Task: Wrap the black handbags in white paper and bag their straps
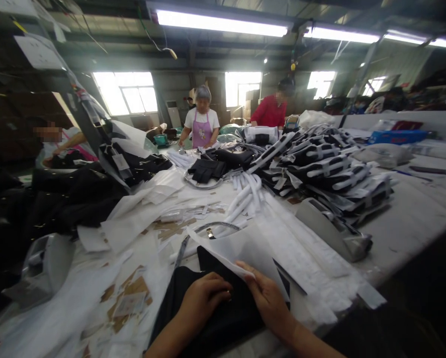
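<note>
A black bag (237, 313) lies on the table right in front of me, with a strap and gold-coloured buckle (210, 232) at its far side. My left hand (204, 301) rests on the bag with fingers curled in and the thumb close to them; it seems to grip the bag's material, though the fingertips are partly hidden. Between the thumb and fingers of my right hand (265, 296) is the edge of a white paper sheet (241, 248), which stands tilted over the bag's upper part and covers some of it.
White wrapped strips (305, 248) and brown paper scraps (131, 298) lie around the bag. A large pile of black bags with white-wrapped handles (319, 164) stands at the right. Grey tape dispensers (334, 228) sit on both sides. Co-workers (202, 122) stand across the table.
</note>
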`<state>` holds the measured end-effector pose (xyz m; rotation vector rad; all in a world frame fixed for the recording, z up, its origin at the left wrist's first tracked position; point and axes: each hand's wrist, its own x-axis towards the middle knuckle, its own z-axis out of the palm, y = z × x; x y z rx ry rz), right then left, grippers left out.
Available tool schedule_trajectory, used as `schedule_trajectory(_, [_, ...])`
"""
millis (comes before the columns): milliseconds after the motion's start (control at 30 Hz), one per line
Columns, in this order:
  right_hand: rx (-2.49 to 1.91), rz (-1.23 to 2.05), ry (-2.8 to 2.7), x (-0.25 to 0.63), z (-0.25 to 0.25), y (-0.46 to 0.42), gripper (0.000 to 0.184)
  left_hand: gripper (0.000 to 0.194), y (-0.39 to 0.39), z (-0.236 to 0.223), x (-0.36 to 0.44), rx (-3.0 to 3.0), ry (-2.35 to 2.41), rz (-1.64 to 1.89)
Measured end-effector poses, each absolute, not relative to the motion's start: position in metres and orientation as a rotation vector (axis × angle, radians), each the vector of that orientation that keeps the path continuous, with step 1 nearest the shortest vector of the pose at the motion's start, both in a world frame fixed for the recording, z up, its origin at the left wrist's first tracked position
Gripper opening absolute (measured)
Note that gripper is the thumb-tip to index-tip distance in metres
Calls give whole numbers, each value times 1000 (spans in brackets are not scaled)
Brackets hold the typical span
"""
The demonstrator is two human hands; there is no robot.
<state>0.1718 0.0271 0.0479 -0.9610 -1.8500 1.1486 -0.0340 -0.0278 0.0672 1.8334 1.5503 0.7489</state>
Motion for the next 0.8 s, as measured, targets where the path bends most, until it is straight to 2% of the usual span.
schedule_trajectory(367, [-902, 1170, -1851, 171, 55, 24, 41, 11, -24, 58, -35, 1779, 1593, 690])
schedule_trajectory(533, [-907, 1203, -1881, 172, 55, 26, 44, 28, -48, 85, -31, 1757, 1681, 674])
schedule_trajectory(667, [-909, 1192, -1907, 173, 50, 27, 44, 22, -74, 85, -33, 2349, 1646, 636])
schedule_trajectory(800, [-876, 1093, -2047, 175, 56, 26, 40, 28, -92, 50, -34, 3019, 1689, 767])
